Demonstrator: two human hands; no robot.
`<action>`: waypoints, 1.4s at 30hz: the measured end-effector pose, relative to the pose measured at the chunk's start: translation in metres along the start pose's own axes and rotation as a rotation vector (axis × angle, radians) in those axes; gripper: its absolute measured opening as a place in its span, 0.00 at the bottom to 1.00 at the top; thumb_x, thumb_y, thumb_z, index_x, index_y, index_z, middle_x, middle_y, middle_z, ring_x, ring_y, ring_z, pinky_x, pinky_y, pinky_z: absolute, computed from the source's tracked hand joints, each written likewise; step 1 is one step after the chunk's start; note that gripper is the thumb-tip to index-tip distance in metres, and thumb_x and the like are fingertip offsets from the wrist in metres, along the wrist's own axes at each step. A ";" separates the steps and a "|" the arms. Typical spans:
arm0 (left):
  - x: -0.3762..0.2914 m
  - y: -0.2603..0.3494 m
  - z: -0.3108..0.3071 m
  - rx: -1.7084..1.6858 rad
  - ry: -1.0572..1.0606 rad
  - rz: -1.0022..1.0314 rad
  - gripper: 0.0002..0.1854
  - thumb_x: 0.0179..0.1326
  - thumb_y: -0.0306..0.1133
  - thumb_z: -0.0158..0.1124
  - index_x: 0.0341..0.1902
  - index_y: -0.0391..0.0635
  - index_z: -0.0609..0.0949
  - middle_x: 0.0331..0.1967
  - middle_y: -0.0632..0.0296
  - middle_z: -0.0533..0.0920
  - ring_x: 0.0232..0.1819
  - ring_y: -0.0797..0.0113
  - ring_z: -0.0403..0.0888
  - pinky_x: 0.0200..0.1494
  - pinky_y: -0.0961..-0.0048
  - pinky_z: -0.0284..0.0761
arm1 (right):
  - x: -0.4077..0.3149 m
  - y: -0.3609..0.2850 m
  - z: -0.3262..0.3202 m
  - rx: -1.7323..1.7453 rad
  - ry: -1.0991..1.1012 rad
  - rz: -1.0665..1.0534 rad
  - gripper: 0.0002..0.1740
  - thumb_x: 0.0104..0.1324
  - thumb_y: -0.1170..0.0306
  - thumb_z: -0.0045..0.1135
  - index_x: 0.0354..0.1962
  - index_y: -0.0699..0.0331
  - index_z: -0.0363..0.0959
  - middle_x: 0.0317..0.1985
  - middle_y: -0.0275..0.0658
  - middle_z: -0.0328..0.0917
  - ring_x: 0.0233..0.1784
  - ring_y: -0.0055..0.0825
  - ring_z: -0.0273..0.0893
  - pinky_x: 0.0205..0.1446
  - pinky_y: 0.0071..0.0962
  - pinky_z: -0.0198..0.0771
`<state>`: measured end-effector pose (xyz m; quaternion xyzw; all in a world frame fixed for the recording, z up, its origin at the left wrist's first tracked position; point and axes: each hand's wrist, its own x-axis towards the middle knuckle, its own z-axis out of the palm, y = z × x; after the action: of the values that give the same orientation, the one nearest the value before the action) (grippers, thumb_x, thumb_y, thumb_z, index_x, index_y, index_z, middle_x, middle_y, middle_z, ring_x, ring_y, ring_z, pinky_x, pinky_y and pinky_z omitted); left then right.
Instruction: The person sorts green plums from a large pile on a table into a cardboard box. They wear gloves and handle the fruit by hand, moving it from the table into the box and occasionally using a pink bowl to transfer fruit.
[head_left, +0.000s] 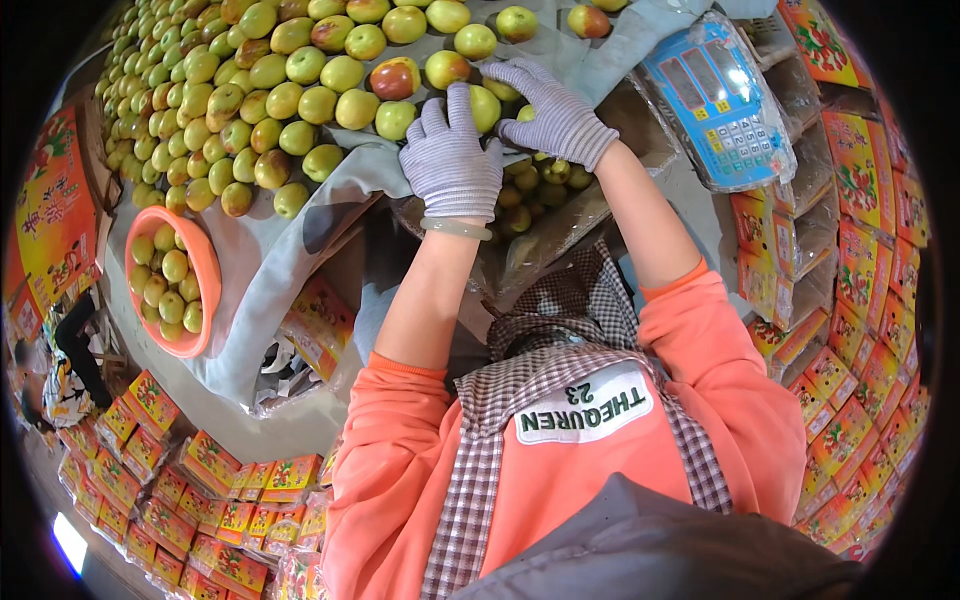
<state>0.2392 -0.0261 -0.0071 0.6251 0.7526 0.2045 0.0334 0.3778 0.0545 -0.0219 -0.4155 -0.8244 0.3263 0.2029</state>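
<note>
My left hand (451, 159), in a grey-white striped knit glove, reaches over the near edge of the cloth with its fingers spread. Its index finger lies against a yellow-green jujube (484, 109). On the other side my right hand (559, 112), gloved alike, arches over another jujube (501, 89), thumb and fingers apart. A small part of one more jujube (526, 113) shows beside its thumb. Neither hand is closed around a fruit. Below them, a plastic-lined box (574, 229) holds several jujubes (525, 187), partly hidden by my hands.
Many loose jujubes (300, 101) cover the grey cloth (337, 184) to the left. An orange bowl (214, 281) of jujubes stands at its near-left edge. A blue digital scale (712, 97) is at right. Printed cartons (855, 277) are stacked around; a person (71, 375) is far left.
</note>
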 end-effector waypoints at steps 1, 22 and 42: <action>0.002 -0.001 0.001 -0.022 -0.053 -0.021 0.38 0.37 0.40 0.76 0.56 0.50 0.72 0.47 0.54 0.76 0.46 0.51 0.75 0.44 0.59 0.74 | 0.003 -0.001 0.000 -0.024 -0.075 0.021 0.35 0.48 0.63 0.66 0.56 0.52 0.65 0.55 0.42 0.66 0.57 0.42 0.68 0.61 0.33 0.67; 0.037 -0.052 -0.017 -0.271 0.341 -0.114 0.24 0.49 0.31 0.64 0.53 0.44 0.74 0.50 0.49 0.75 0.53 0.51 0.74 0.54 0.62 0.72 | 0.042 0.028 -0.024 -0.384 0.159 0.242 0.27 0.63 0.55 0.56 0.57 0.59 0.67 0.56 0.45 0.71 0.57 0.42 0.70 0.59 0.33 0.66; 0.031 -0.024 -0.041 -0.200 -0.320 0.227 0.39 0.41 0.42 0.74 0.60 0.49 0.71 0.56 0.46 0.73 0.58 0.46 0.70 0.59 0.58 0.67 | 0.020 0.002 -0.005 0.064 -0.111 -0.068 0.24 0.62 0.56 0.55 0.52 0.58 0.71 0.45 0.46 0.78 0.49 0.42 0.76 0.53 0.35 0.70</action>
<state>0.1975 -0.0111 0.0284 0.7239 0.6384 0.1789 0.1910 0.3704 0.0733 -0.0188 -0.3619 -0.8372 0.3680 0.1809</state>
